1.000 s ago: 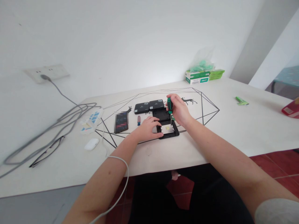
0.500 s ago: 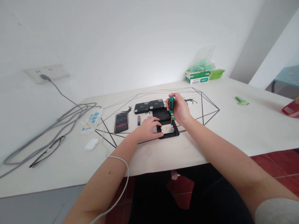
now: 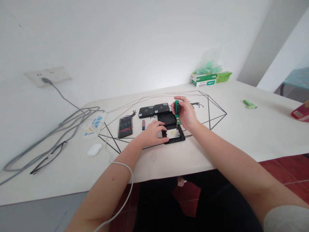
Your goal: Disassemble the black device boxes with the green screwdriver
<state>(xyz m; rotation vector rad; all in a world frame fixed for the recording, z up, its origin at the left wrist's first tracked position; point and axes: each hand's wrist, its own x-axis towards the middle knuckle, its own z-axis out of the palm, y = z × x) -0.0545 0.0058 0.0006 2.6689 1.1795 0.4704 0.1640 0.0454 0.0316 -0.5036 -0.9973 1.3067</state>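
Note:
My right hand (image 3: pixel 185 112) grips a green-and-black screwdriver (image 3: pixel 177 108), held nearly upright. Its shaft points down at the right part of a silver plate (image 3: pixel 172 133) with a yellowish patch, which sits inside an opened black plastic case (image 3: pixel 181 138). With thumb and fingers, my left hand (image 3: pixel 154 132) holds the case by its left edge against the table. Just behind lies a second black shell (image 3: pixel 166 118), its hollow side up. A bit of green board (image 3: pixel 179 121) shows beside it, partly hidden by the right hand.
Two closed black boxes (image 3: pixel 146 111) stand behind the shells. Left of my hand are a small red-and-blue screwdriver (image 3: pixel 143 125) and a phone (image 3: pixel 125 126). Farther left lie a white earbud case (image 3: pixel 95 149), glasses (image 3: pixel 49 157) and grey cable (image 3: pixel 60 129). Green boxes (image 3: pixel 204 77) stand against the wall.
The screwdriver's handle has shifted very slightly in my right hand's fingers. Otherwise both hands and the case stay where they were.

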